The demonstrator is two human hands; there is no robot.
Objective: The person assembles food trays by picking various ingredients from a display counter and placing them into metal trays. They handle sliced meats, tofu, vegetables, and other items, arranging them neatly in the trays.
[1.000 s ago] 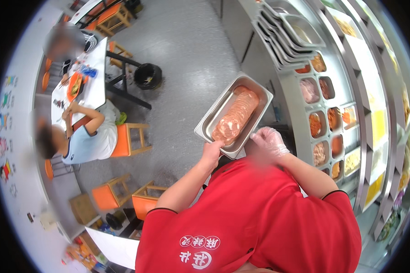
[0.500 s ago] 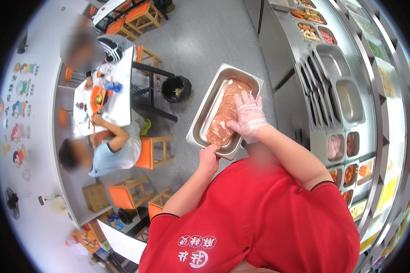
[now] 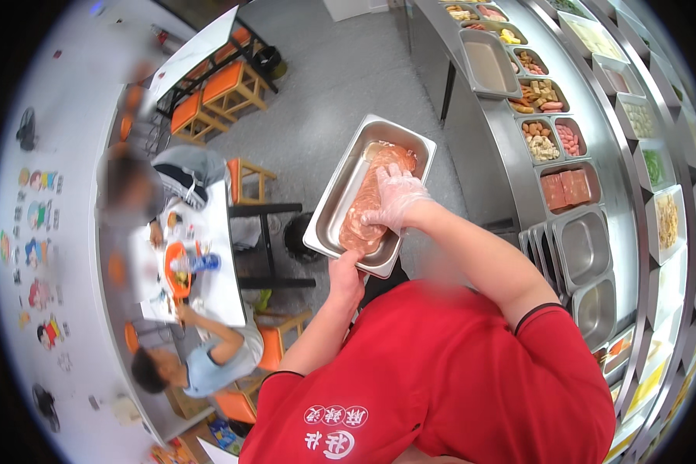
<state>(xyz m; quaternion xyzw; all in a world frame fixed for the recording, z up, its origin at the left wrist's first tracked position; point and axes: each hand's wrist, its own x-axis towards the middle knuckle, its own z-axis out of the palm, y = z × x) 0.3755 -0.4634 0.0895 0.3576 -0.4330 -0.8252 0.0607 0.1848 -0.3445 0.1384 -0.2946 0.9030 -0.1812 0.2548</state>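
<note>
A deep rectangular steel pan (image 3: 334, 203) is held tilted in front of my red shirt. A long row of overlapping round meat slices (image 3: 356, 223) lies along its right side, pinkish and marbled. My left hand (image 3: 347, 277), bare, is closed on the pan's near end, its thumb over the rim and its other fingers mostly hidden below. In a clear plastic glove, my right hand (image 3: 400, 198) rests on the middle of the slices with its fingers spread.
To the right runs a steel counter (image 3: 472, 147) with food pans, a pan of stacked meat slices (image 3: 564, 189) and nested steel pans (image 3: 584, 247). At left, two people sit at a white table (image 3: 223, 232) with orange stools (image 3: 224, 81) around. A black bin (image 3: 297, 236) stands beyond the pan.
My body has moved and turned, so the table sits lower in view and more of the counter's far pans show. The pan has come along, slightly leftward; both hands keep their places on it.
</note>
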